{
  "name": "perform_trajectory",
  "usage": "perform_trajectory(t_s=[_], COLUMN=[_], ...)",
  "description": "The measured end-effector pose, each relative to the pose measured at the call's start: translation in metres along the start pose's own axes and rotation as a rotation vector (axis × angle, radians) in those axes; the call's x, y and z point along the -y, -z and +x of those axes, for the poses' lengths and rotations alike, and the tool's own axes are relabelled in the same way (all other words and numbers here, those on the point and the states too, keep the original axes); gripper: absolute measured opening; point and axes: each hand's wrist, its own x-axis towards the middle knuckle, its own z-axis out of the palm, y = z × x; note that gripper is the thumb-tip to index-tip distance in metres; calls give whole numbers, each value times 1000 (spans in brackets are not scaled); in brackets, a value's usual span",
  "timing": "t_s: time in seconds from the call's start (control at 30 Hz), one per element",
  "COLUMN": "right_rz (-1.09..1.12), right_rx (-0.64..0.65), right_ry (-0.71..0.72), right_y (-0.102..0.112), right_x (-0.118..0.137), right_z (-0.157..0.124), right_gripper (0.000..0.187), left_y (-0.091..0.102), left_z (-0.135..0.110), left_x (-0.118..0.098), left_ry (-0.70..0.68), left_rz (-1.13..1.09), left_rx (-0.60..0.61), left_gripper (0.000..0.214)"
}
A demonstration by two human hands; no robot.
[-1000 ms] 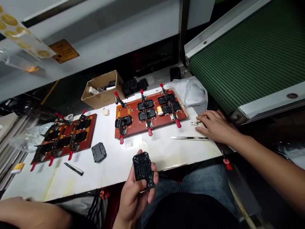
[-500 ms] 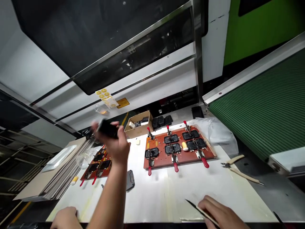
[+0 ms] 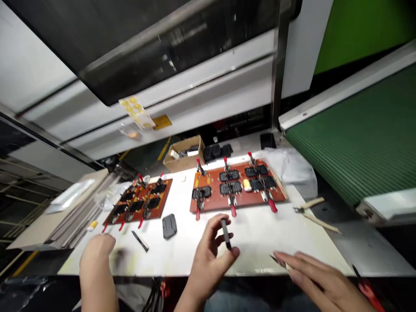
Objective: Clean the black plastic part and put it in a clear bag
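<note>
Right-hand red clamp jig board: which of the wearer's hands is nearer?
Left. The left hand holds a black plastic part edge-on just below the board's near edge; the right hand lies lower right, on a thin blade tool.

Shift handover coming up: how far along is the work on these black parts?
The near jig board looks nearly filled with black parts, one slot apparently open. The left hand holds one black part edge-on; the right hand rests on a blade tool. A loose grey part remains.
</note>
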Motion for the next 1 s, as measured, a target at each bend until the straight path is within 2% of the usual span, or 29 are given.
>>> perform_trajectory(t_s=[0.1, 0.2, 0.27, 0.47, 0.77, 1.0], right_rz=[11, -26, -66, -107, -95, -124], right_rx=[104, 187, 220, 255, 205, 243], right_ry=[155, 300, 334, 341, 330, 324], right_y=[12, 12, 10, 8, 4, 6], right_x=[28, 44, 47, 47, 45, 42], right_z=[8, 17, 19, 20, 16, 18], right_gripper=[44, 43, 41, 40, 37, 36], left_y=[-23, -22, -17, -9, -14, -16], left_z=[-37, -49, -52, -56, -52, -51], left_x=[20, 23, 23, 19, 21, 20], left_ry=[124, 170, 168, 131, 153, 184], left_rz=[1, 47, 83, 136, 111, 99], left_rx=[127, 152, 158, 195, 240, 273], left_gripper=[56, 61, 64, 69, 71, 74])
